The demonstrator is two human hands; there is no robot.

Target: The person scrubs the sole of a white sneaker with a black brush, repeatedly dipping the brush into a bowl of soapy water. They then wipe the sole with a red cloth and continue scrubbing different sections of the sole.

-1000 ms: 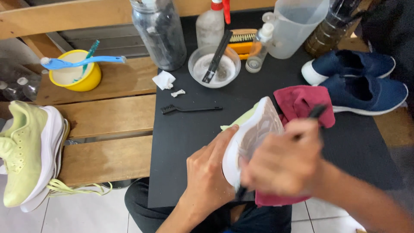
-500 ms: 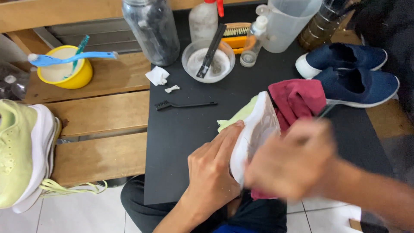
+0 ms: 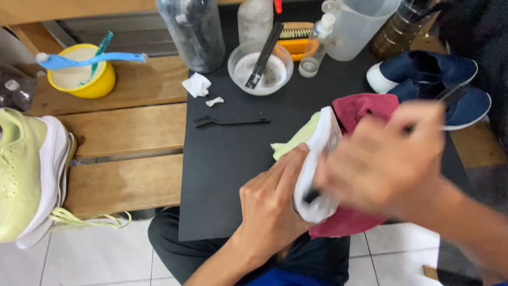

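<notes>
The left hand [image 3: 270,204] cups the pale yellow-green sneaker with the white rubber sole [image 3: 317,159], fingers curled round its side & thumb pressed along the sole edge, holding it tipped sole-up over the near edge of the black tabletop [image 3: 233,159], w/ a dark red cloth [image 3: 365,108] bunched under and behind it. The right hand [image 3: 386,159] is smeared by motion blur; it looks closed around a thin dark-handled brush [image 3: 312,195] whose tip sits on the white sole, though exact finger positions can't be read through the blur. Vs. a second ago, the shoe and left hand have barely shifted, while the right hand has gone from fairly sharp to badly blurred & sits a bit further across the sole, so the scrubbing stroke looks quicker now, w/ the work apparently mid-way rather than ending. Around: a second small black brush [image 3: 230,122] lies loose on the tabletop, apart from both hands; behind it a clear bowl w/ whitish residue [image 3: 259,68] w/ a dark tool leaning in it, a small clear pump bottle [image 3: 316,39], a translucent plastic jug [image 3: 360,26], and a wood-backed bristle brush [image 3: 296,33]. A pair of navy blue sneakers [image 3: 434,79] sits at the right. On the wooden slat bench [image 3: 127,127] at left: a yellow bowl [image 3: 84,79] w/ a blue toothbrush [image 3: 90,59] across it, & the matching yellow-green sneaker [image 3: 26,169].
</notes>
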